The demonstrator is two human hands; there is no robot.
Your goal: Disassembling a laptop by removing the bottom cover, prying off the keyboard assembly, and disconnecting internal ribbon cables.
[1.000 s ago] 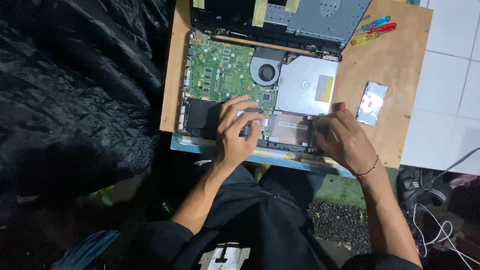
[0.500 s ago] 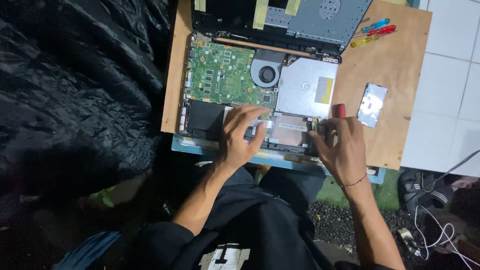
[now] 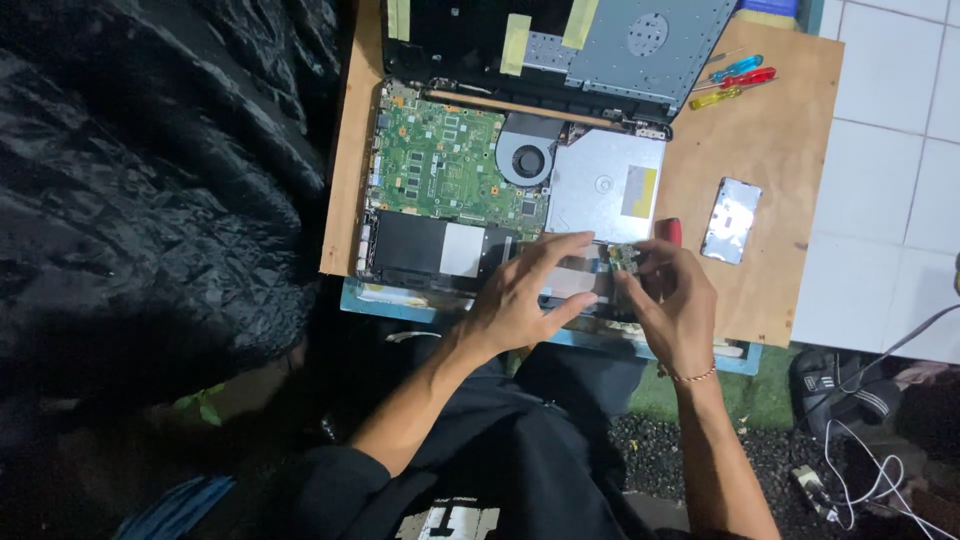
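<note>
A heap of black plastic sheeting (image 3: 150, 200) fills the whole left side, crowding right up to the left edge of the wooden counter (image 3: 770, 160). On that board lies the opened laptop base (image 3: 500, 190), its green circuit board (image 3: 440, 165) and round fan (image 3: 527, 160) bare, a silver drive (image 3: 605, 185) beside them. The near edge of the base sits almost flush with the counter's front, so there is little room there.

The left hand (image 3: 520, 295) reaches in from below, palm down, fingers (image 3: 560, 245) spread fairly wide and laid flat across the lower part of the base. Just beside it the right hand (image 3: 675, 295) is curled, its fingers drawn narrow around a small part (image 3: 625, 257) at the base's lower right corner; the pinch itself is too small to make out. A red tool handle (image 3: 670, 230) pokes up behind that hand, mostly hidden.

Right of the hands the board is open wood, holding a small silver cover plate (image 3: 732, 220) and, farther back, three coloured screwdrivers (image 3: 735, 82). White floor tiles (image 3: 890, 150) lie beyond, with cables (image 3: 870, 470) and a sandal (image 3: 835, 385) at lower right.
</note>
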